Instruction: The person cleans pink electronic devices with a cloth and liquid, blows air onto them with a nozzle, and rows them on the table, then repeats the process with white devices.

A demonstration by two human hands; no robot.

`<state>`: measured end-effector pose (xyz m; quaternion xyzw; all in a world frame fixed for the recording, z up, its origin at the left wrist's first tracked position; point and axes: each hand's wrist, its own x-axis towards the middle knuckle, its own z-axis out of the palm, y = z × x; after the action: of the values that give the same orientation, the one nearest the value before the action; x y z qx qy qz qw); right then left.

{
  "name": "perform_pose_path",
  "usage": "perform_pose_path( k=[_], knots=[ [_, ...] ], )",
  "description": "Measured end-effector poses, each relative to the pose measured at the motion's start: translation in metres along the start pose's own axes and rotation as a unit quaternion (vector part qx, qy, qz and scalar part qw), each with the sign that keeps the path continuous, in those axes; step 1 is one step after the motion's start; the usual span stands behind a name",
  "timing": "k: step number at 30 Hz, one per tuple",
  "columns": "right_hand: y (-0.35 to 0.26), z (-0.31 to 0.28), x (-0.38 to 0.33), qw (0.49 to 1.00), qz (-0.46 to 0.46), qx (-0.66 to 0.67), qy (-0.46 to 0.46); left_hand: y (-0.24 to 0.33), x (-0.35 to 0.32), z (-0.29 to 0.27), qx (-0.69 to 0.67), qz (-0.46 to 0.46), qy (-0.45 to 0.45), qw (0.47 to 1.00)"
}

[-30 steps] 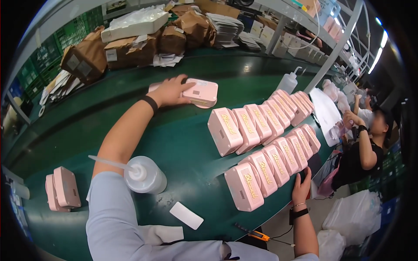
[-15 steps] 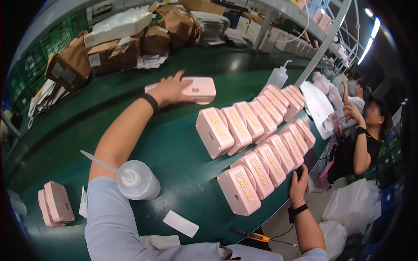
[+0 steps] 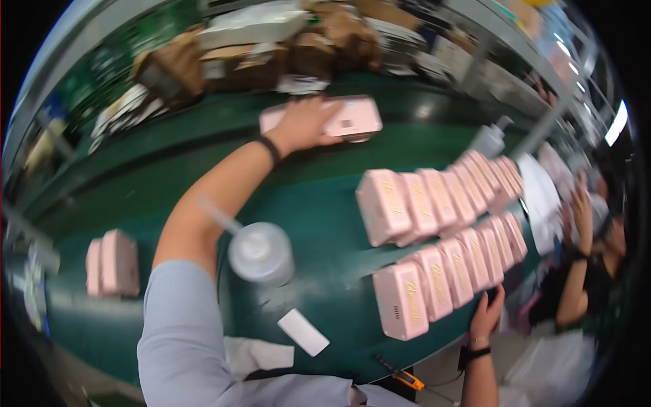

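My left hand (image 3: 306, 124) reaches to the far side of the green table and closes over a pink plastic case (image 3: 359, 119), its fingers across the top and the thumb at the near edge. The case lies flat and shows a small dark grille. My right hand (image 3: 485, 317) rests low at the table's right edge, beside the near row of pink cases (image 3: 434, 285). Its fingers are stretched, the thumb apart, and it holds nothing I can see. Behind that row stands a second row of pink cases (image 3: 420, 207), upright, with gold lettering.
By my left forearm stands a clear squeeze bottle (image 3: 261, 261); another bottle (image 3: 489, 139) is at the far right. Two pink cases (image 3: 114, 264) stand left. A white card (image 3: 304, 332) and an orange-handled cutter (image 3: 407, 380) lie near me. Brown parcels (image 3: 251, 64) line the back.
My view has turned left, so the table's things appear shifted right. My left hand is still on the case, which sits slightly farther back from the rows. The right hand stays at the edge.
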<state>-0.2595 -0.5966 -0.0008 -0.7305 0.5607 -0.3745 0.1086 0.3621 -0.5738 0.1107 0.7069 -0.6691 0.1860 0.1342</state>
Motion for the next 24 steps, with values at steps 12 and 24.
perform_pose_path(
  k=[12, 24],
  knots=[
    [0.026, 0.003, 0.008, 0.999, -0.03, 0.022, -0.021, -0.023, -0.221, -0.29, 0.262, -0.006, 0.008, 0.965],
    [0.037, 0.004, 0.003, 0.997, -0.054, 0.054, 0.03, 0.132, -0.452, -0.281, 0.073, -0.202, -0.071, 0.974]
  ],
)
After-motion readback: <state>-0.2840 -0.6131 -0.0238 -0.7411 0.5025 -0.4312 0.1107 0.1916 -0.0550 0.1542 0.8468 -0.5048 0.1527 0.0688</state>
